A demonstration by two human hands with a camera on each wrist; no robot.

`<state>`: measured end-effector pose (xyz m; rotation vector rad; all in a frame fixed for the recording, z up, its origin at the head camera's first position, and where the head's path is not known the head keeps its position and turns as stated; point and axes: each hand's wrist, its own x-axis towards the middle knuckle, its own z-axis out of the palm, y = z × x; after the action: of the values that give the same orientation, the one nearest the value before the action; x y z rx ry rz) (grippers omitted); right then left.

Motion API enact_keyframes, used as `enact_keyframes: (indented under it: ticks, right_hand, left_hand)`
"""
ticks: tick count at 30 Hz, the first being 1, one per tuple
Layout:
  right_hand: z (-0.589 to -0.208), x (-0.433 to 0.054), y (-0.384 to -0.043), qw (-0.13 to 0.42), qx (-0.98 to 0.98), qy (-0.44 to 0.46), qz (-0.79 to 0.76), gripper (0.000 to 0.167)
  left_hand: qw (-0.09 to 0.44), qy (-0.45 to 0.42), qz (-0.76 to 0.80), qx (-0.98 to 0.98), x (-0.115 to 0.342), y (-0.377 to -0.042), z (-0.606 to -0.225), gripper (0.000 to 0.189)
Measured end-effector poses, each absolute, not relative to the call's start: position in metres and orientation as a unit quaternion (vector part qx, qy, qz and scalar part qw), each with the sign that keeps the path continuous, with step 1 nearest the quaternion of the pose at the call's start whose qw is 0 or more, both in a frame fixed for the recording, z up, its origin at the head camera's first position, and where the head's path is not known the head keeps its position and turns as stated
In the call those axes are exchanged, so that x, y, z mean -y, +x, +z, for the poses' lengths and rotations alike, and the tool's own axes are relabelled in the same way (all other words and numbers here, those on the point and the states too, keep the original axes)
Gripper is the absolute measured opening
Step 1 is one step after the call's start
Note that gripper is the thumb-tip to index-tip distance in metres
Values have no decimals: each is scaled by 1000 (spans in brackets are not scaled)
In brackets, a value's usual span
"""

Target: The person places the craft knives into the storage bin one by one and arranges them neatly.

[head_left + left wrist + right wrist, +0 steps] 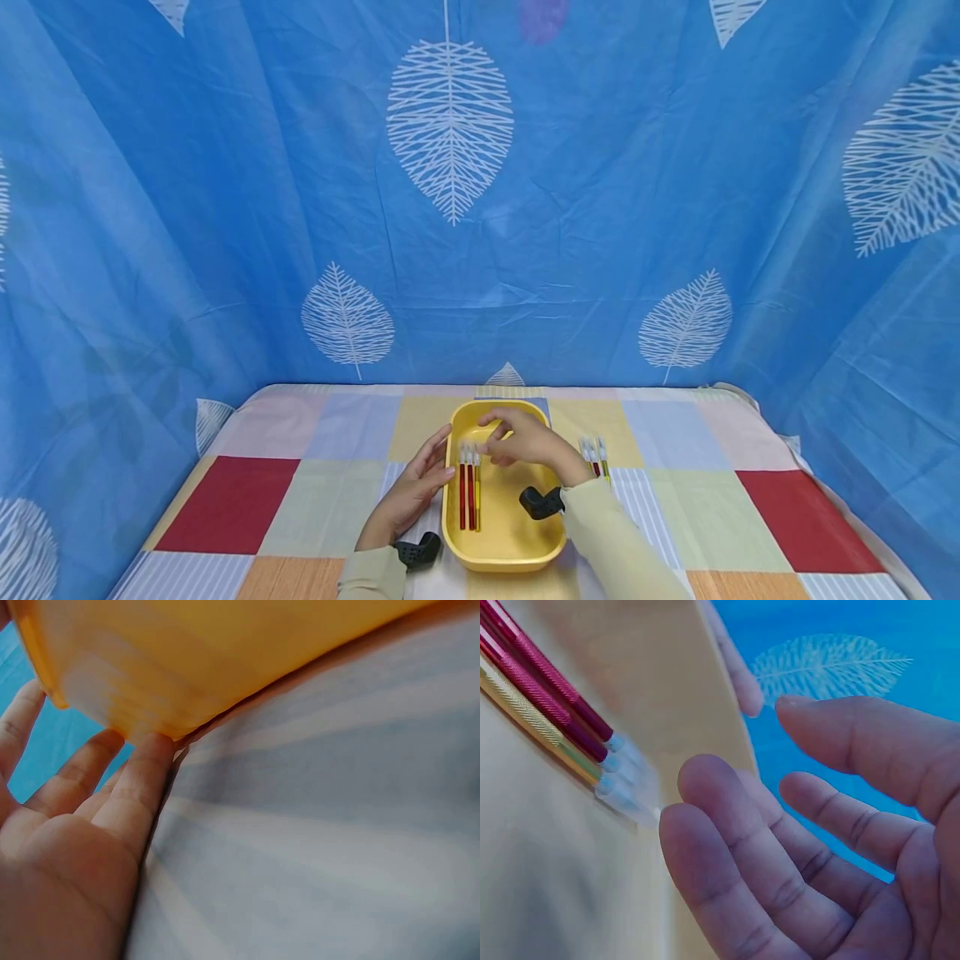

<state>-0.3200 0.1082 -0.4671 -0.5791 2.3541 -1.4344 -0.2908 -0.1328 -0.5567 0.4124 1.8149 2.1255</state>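
Inside the yellow plastic tray lie two red craft knives and one gold craft knife, side by side along the left wall. They have knurled metal handles and clear caps. My left hand rests against the outside of the tray's left wall, with fairly straight fingers touching it. Over the tray, my right hand has its fingers loosely bent and thumb apart, holding nothing. One right fingertip is right beside the caps; whether it touches them I cannot tell.
More capped craft knives, red and gold, lie on the patchwork cloth right of the tray, partly hidden by my right arm. A blue curtain with white leaves hangs behind and at both sides.
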Motion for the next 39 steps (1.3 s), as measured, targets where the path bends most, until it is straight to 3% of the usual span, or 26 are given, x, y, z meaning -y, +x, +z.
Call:
enact_keyframes:
  ticks: [18, 39]
  right_hand:
    - [-467, -143, -299, 132, -770, -239, -576, 46]
    - [-483, -195, -294, 10, -749, -267, -606, 30]
  left_hand:
    - [152, 140, 745, -634, 133, -292, -556, 80]
    - [161, 151, 743, -631, 135, -293, -556, 81]
